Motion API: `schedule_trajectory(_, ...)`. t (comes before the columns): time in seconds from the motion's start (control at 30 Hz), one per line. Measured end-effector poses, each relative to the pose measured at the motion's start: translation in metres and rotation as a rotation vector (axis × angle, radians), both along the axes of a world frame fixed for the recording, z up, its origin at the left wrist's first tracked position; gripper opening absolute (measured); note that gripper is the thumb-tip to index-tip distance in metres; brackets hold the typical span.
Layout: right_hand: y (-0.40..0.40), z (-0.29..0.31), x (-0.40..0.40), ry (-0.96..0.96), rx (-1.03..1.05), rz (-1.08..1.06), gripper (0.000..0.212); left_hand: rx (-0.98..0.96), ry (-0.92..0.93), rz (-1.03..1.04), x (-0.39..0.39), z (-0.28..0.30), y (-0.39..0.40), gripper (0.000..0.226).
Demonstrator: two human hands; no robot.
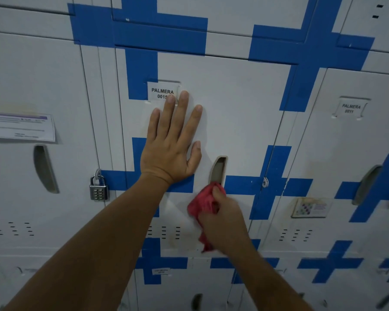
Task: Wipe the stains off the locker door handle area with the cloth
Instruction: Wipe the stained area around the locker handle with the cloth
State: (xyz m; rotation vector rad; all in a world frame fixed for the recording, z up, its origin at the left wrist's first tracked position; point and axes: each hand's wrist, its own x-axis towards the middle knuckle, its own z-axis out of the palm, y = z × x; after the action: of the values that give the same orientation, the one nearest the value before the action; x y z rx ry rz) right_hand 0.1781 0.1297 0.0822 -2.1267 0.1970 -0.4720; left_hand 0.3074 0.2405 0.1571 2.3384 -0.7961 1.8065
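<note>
The red cloth (203,205) is bunched up and pressed against the locker door (240,122) at the lower end of the handle slot (218,170), with a loose tail hanging down below it. The cloth is clenched in the grip of the right hand (222,212), whose fingers are curled round it just below the slot. The slot itself is a narrow, slanted recess in the white door, and only its upper part is left uncovered.

To the left of the slot, the left hand (171,149) is laid flat on the door, its grip released and the fingers spread straight upward. Its fingertips reach a name label (161,92) printed "PALMERA" with a number partly hidden by them.

Blue tape strips (240,185) are seen crossing the door, one running level with the lower end of the slot on both sides. Below the slot, small vent slits (164,232) are cut in the door, and faint brownish marks are visible near them.

Further left of the slot, a silver padlock (98,187) with push buttons is hung on the neighbouring locker's hasp, and a paper notice (20,127) is stuck above that locker's own handle. To the right of the slot, another locker carries a similar label (350,108) and a small sticker (310,207).
</note>
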Motion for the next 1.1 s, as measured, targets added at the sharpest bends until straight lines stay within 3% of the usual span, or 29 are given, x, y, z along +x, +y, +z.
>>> schedule_trajectory(0.1, -0.003, 0.041, 0.005, -0.201, 0.190, 0.036, 0.014, 0.001, 0.006, -0.005, 0.001, -0.001, 0.000, 0.073)
schedule_trajectory(0.13, -0.002, 0.044, 0.006, -0.231, 0.200, 0.044, 0.020, 0.001, 0.006, -0.004, 0.000, -0.001, 0.000, 0.073)
schedule_trajectory(0.23, 0.005, 0.005, 0.002, -0.085, 0.020, -0.008, 0.047, -0.001, 0.013, -0.010, 0.000, -0.001, 0.000, 0.073)
schedule_trajectory(0.3, 0.010, -0.019, -0.002, 0.086, 0.092, -0.088, 0.029, 0.002, 0.004, -0.006, 0.000, -0.001, 0.000, 0.073)
schedule_trajectory(0.37, 0.010, -0.010, -0.002, 0.119, 0.129, -0.088, 0.028, -0.001, -0.003, -0.004, 0.000, 0.000, 0.000, 0.072)
schedule_trajectory(0.53, 0.005, 0.046, 0.006, -0.231, 0.299, 0.039, 0.030, -0.004, -0.007, -0.013, 0.001, 0.000, 0.000, 0.072)
schedule_trajectory(0.63, 0.011, 0.011, 0.000, -0.128, 0.007, -0.015, 0.058, -0.007, -0.001, -0.016, 0.000, -0.001, 0.000, 0.073)
schedule_trajectory(0.73, 0.013, -0.017, -0.010, -0.019, -0.197, -0.095, 0.049, 0.001, 0.002, -0.006, 0.001, -0.001, -0.001, 0.073)
schedule_trajectory(0.83, 0.006, -0.003, -0.005, 0.138, -0.389, -0.151, 0.072, 0.001, 0.002, -0.003, 0.000, 0.000, 0.000, 0.074)
schedule_trajectory(0.97, 0.005, 0.022, 0.001, -0.169, -0.479, -0.205, 0.077, -0.003, -0.002, -0.005, 0.001, -0.001, -0.001, 0.074)
schedule_trajectory(1.1, -0.002, 0.010, 0.007, -0.142, -0.797, -0.303, 0.087, -0.004, -0.002, -0.012, 0.001, -0.001, 0.000, 0.074)
